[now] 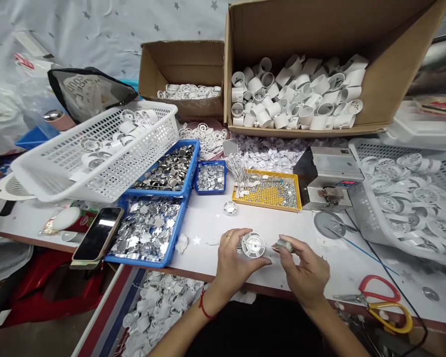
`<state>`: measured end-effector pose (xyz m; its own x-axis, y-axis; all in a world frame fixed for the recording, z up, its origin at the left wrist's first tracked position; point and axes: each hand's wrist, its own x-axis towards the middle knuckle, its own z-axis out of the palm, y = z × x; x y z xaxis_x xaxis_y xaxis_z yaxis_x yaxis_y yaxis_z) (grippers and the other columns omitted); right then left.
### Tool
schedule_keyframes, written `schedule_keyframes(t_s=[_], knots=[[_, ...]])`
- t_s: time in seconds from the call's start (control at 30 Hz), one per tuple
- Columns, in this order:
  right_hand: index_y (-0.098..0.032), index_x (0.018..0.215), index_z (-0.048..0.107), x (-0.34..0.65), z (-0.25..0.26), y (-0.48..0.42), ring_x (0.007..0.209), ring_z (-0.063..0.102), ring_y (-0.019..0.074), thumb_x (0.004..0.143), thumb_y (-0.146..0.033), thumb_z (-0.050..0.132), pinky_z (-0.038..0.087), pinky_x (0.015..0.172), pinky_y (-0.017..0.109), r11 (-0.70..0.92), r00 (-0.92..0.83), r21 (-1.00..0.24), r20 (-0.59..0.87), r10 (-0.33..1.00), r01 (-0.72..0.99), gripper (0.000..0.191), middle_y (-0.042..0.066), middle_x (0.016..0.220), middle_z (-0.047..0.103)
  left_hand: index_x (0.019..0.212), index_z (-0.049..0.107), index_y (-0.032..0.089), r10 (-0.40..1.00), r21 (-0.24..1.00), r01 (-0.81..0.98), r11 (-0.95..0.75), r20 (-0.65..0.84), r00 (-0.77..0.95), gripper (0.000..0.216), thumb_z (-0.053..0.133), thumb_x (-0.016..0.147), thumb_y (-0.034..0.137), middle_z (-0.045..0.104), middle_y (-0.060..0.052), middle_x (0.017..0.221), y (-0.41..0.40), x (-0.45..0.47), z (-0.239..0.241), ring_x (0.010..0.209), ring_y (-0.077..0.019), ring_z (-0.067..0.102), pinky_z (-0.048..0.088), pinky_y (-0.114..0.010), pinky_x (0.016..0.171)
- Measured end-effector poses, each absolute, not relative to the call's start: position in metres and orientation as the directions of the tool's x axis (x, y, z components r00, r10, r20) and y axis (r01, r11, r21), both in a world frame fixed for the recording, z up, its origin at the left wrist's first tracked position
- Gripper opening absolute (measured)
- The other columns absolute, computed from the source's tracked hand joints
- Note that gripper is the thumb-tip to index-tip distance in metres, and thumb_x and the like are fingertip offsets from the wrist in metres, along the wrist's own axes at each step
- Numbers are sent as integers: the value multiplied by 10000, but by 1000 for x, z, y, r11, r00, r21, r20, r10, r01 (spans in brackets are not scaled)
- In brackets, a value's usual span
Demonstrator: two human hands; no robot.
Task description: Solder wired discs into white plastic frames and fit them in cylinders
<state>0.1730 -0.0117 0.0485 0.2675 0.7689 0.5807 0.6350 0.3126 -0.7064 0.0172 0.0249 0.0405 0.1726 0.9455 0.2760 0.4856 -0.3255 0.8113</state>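
My left hand (235,260) is closed round the rim of a white spoked plastic cap (253,245), its round face turned up towards me. A thin wire or rod crosses the cap's face. Just to the right, my right hand (305,272) pinches a small grey-green piece (284,244) with a thin tip pointing at the cap; its exact kind is not clear. Another white spoked cap (229,208) lies on the table beyond my left hand. A yellow tray (267,204) behind it holds small metal parts and a bundle of white wires (238,168).
Blue trays (170,255) of metal discs and a phone (98,234) lie left, below a white basket (96,176). Cardboard boxes (182,106) of white parts stand behind. Right are a grey machine (330,171), scissors (390,307), a blue rod (367,254) and another basket (371,213).
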Motion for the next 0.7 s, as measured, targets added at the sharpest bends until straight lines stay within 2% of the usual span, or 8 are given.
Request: schedule_keyframes(t_s=[0.13,0.23,0.33,0.4,0.47,0.57,0.63,0.7], knots=[[-202,1026,706,166,59,-7,688,672,154,869,-245,623,565,597,262,336,114,-722,496,861,605,182,50,830,716,1050,575,207,851,561,663,-496,468,240,435,773,714,400,699,-55,950,27,18,39,964,-263,651,389,-492,997],[-200,964,709,158,58,-7,634,618,138,847,-244,644,542,584,266,257,188,-788,423,886,559,141,28,752,680,1054,553,198,797,419,730,-540,535,282,350,696,782,365,684,-63,912,30,20,38,936,-250,658,385,-487,1018],[-200,833,708,151,50,-6,549,550,119,816,-283,670,499,530,253,153,261,-838,329,907,524,93,-11,627,618,1057,540,187,739,330,742,-583,595,316,285,640,817,305,660,-58,849,31,22,35,873,-237,656,422,-474,1004],[-198,782,712,149,46,-5,515,520,114,800,-312,681,471,502,249,93,298,-855,278,913,511,120,-23,577,584,1063,535,192,713,301,736,-607,615,336,251,609,835,268,649,-52,827,31,23,33,828,-225,651,470,-449,949],[-193,764,725,150,46,-4,499,516,114,778,-339,703,457,494,251,46,309,-866,227,924,498,149,-22,564,583,1057,534,193,718,289,745,-601,605,345,224,593,851,258,640,-54,821,30,23,30,787,-213,645,522,-382,804],[-209,823,754,158,51,-3,566,576,134,820,-361,662,474,556,266,-19,197,-883,84,977,470,177,7,652,658,1034,541,177,761,297,776,-556,558,331,228,610,857,303,631,-65,824,29,22,27,745,-202,638,497,-298,610],[-229,871,760,164,54,-2,644,605,149,844,-376,634,482,600,274,-61,128,-902,-6,992,428,196,24,739,681,1029,540,170,779,329,768,-549,533,328,261,636,838,320,634,-69,841,29,21,25,750,-202,638,493,-289,599],[-215,849,746,171,53,0,683,604,154,800,-405,677,493,621,276,-122,147,-930,-74,986,347,208,34,799,668,1041,543,172,789,381,734,-562,514,336,286,654,816,309,639,-69,863,29,20,24,773,-201,643,501,-284,614]])
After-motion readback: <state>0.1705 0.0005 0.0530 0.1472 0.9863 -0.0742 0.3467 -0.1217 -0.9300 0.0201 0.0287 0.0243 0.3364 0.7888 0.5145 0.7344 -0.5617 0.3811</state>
